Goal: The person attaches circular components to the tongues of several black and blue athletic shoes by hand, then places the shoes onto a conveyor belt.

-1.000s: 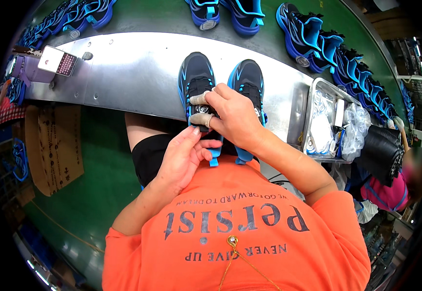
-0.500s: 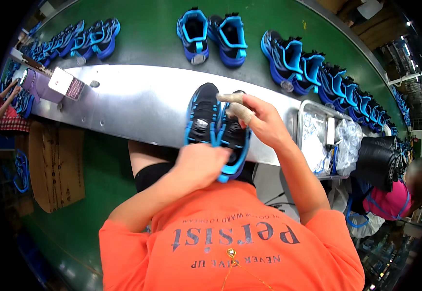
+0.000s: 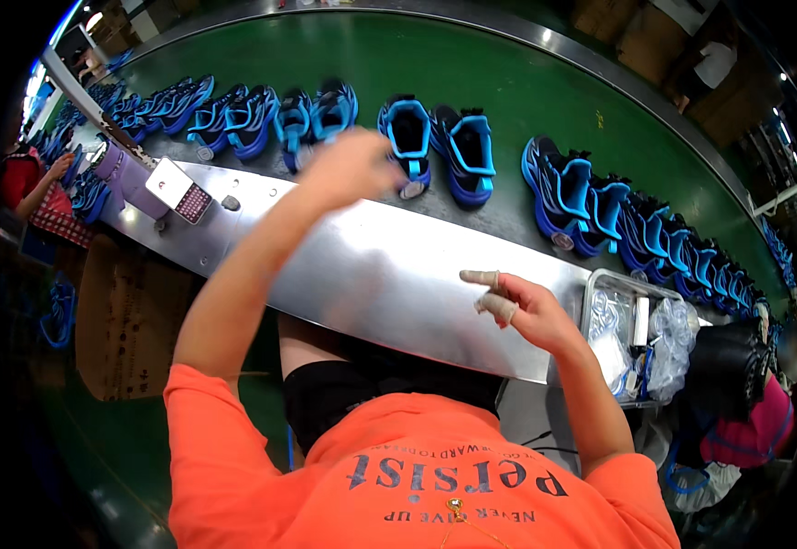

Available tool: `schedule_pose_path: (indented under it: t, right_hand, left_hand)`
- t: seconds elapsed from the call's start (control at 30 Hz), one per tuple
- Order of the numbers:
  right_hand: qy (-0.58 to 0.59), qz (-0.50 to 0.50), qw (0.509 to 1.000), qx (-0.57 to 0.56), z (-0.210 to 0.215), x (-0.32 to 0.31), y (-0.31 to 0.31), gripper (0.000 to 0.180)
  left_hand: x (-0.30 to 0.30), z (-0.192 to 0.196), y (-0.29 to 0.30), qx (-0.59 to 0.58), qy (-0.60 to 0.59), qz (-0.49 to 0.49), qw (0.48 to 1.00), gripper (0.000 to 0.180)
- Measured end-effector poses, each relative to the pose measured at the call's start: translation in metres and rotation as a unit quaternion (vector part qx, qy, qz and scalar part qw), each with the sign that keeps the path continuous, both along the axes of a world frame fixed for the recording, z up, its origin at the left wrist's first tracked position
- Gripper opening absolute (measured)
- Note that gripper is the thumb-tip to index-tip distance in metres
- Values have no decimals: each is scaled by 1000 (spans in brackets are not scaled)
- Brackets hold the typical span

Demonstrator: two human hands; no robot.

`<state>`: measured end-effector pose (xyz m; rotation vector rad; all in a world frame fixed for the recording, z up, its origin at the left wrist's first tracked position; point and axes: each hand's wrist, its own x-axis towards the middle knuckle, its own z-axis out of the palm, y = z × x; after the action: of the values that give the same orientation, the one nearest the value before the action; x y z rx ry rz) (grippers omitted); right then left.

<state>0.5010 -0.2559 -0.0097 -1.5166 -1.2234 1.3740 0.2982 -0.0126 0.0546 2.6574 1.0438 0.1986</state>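
Observation:
My left hand (image 3: 348, 174), smeared by motion, is over the far edge of the metal worktop (image 3: 375, 274). Just beyond it a pair of black and blue sneakers (image 3: 333, 110) stands on the green surface; whether the hand touches them is unclear. To its right is another pair of sneakers (image 3: 470, 157), toes pointing away from me. My right hand (image 3: 536, 316) hovers above the right part of the worktop, holding nothing. Its index finger and thumb wear pale finger covers and are spread apart.
Rows of sneakers (image 3: 645, 220) line the green surface (image 3: 517, 78) on both sides. A clear tray (image 3: 590, 311) with plastic bags sits at the worktop's right end. At the left end are a purple container (image 3: 128, 188) and a white device (image 3: 178, 189). A co-worker (image 3: 41, 192) handles sneakers at far left.
The sneaker pair that lay under both hands has left the worktop; a pair now stands on the green surface by my left hand. That hand moved up and away; my right hand is empty.

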Motion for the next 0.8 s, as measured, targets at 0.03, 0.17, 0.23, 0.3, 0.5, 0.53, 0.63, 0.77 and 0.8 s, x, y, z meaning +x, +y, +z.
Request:
schedule_pose_path:
  t: [0.03, 0.17, 0.23, 0.3, 0.5, 0.53, 0.63, 0.77, 0.8]
  right_hand:
    - [0, 37, 999, 10, 2, -2, 1, 40]
    - [-91, 168, 979, 73, 7, -8, -1, 40]
    - [-37, 218, 974, 40, 4, -7, 2, 46]
    - [187, 224, 944, -155, 25, -10, 6, 54]
    - [-214, -12, 950, 227, -12, 11, 71, 38]
    - [-304, -107, 897, 304, -5, 18, 90, 44]
    - [-410, -103, 852, 309, -13, 51, 134, 60]
    - [-386, -36, 868, 310, -70, 95, 159, 50]
    - [-340, -58, 903, 258, -63, 94, 156, 48]
  left_hand:
    - [-7, -30, -6, -1, -61, -176, 982, 56]
    - [16, -55, -100, -260, 25, -260, 930, 50]
    - [21, -69, -121, -117, 30, -263, 957, 33]
    - [20, -73, -125, 20, -83, -234, 968, 13]
    - [69, -65, -55, 220, -245, -130, 935, 36]
    - [74, -74, -35, 243, -229, -67, 940, 49]
    - [72, -99, 17, 123, -110, 17, 986, 49]
    - [79, -133, 44, -18, -82, 84, 993, 41]
    - [79, -128, 43, -17, -82, 77, 993, 39]
